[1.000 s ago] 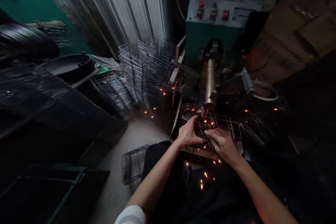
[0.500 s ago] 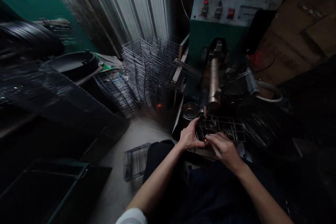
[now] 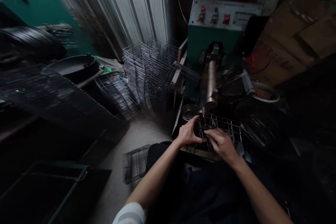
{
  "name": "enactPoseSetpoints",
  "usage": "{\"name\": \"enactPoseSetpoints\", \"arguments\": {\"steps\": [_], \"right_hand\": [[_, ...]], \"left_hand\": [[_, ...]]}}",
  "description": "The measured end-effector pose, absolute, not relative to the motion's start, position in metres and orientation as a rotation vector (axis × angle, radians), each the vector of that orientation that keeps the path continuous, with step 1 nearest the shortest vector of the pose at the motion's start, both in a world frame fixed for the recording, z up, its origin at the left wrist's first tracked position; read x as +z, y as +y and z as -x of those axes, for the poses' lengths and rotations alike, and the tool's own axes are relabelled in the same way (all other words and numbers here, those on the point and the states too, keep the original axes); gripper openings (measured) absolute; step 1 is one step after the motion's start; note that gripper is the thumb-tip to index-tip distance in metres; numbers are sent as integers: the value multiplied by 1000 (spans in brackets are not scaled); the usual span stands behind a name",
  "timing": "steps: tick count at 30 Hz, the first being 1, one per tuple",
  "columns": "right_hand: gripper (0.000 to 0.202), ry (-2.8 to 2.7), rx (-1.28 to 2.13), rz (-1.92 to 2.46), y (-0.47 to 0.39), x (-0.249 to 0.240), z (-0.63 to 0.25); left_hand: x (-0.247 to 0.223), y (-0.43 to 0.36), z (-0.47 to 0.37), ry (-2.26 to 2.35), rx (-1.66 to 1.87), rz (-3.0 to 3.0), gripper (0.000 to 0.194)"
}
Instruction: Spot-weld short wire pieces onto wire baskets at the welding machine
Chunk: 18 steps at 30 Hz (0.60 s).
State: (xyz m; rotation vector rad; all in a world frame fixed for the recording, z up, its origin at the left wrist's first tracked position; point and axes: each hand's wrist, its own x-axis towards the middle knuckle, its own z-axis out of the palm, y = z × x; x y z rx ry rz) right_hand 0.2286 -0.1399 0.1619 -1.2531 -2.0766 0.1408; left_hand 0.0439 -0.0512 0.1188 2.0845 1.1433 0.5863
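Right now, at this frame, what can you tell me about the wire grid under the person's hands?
The wire grid appears to be thin, dull metal rods crossing into open, roughly rectangular cells. It lies roughly flat before the person, its bare right part extending past the hands. The left hand, thumb and forefinger spread, is at its left end; the right hand has its fingertips at the middle. The machine's metal arm ends near its far left edge; darkness hides whether they touch.
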Motion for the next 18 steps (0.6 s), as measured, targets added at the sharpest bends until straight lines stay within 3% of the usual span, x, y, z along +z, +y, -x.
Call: {"name": "enactPoseSetpoints", "arguments": {"steps": [8,18], "right_hand": [[29,-2101,143,1288,-114,162,-233],[19,-1925,123,1333,-111,165,-227]], "left_hand": [[116,-25,-52,1115,672,-1968,121],[128,-24,-48,1205,661,-2023,115]]}}
